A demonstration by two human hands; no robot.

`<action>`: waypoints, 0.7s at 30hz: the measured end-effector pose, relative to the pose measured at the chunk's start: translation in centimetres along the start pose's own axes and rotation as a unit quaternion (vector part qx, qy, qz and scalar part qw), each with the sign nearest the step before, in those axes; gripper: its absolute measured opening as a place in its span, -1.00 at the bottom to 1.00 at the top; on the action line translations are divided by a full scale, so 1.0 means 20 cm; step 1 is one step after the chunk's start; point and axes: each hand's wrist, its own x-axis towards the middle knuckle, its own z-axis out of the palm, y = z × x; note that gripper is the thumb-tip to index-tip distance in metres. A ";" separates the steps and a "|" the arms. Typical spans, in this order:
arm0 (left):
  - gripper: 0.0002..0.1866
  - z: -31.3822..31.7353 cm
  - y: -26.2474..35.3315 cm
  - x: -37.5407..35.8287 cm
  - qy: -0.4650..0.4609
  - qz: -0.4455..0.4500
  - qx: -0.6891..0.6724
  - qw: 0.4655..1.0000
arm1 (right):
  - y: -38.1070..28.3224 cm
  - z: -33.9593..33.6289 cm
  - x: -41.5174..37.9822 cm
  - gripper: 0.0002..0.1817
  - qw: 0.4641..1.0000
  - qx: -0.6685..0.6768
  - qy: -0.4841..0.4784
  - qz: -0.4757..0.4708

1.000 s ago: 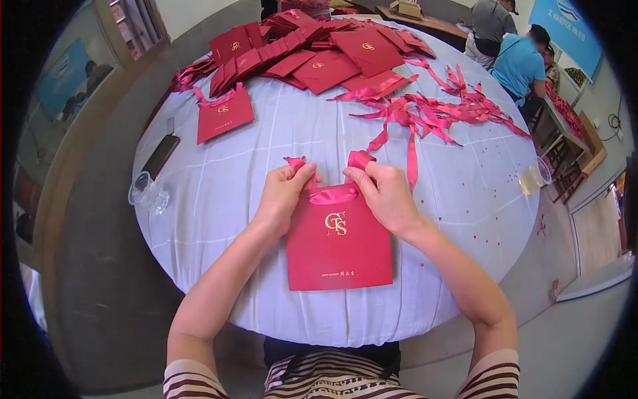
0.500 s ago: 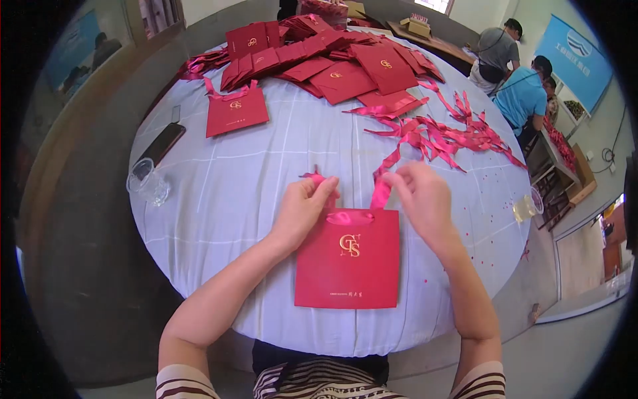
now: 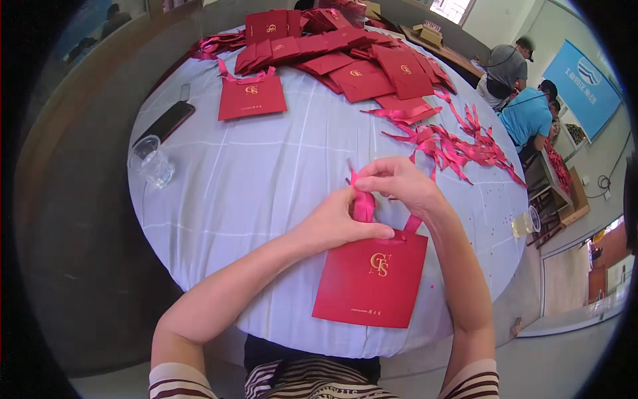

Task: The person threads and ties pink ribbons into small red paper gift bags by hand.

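- Bag (image 3: 371, 278) of red paper lies flat at the near edge of a round table (image 3: 266, 173), gold logo facing up, its mouth pointing away from the person.
- Ribbon (image 3: 362, 203), pink-red satin, rises from the bag's top edge between both hands; another stretch of it (image 3: 413, 225) slants up from the top right corner.
- Left hand (image 3: 339, 223) is closed, thumb and fingers pinching the ribbon just above the bag's rim.
- Right hand (image 3: 399, 181) is closed too, curled over the ribbon's upper end, fingertips nearly touching the left hand.
- Judging by looks, the bag is light, stiff card that creases if bent; best held flat by its edges or top rim.
- The ribbon seems soft, limp and slippery, so a tight fingertip pinch close to the bag suits it.
- Further off: a finished bag (image 3: 251, 98), a heap of flat bags (image 3: 345, 56), loose ribbons (image 3: 452, 143), a phone (image 3: 165, 123) and a clear cup (image 3: 153, 163).
- Other people (image 3: 525, 113) stand at a bench beyond the table.
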 end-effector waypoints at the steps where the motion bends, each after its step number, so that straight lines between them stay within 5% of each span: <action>1: -0.52 -0.01 0.01 0.00 -0.002 -0.002 -0.003 1.000 | 0.01 0.00 -0.01 -0.79 1.000 0.000 0.001 0.004; 4: -0.45 -0.03 0.00 0.01 -0.064 -0.053 -0.053 0.995 | 0.04 0.00 -0.02 -0.87 0.999 0.032 0.036 -0.009; 14: -0.58 0.00 -0.02 0.01 -0.040 -0.078 -0.063 0.994 | 0.23 0.08 0.10 -0.88 0.967 -0.109 0.207 -0.105; 21: -0.61 0.01 -0.01 0.01 -0.008 -0.111 -0.111 0.988 | 0.17 0.06 0.05 -0.83 0.940 -0.219 0.212 -0.151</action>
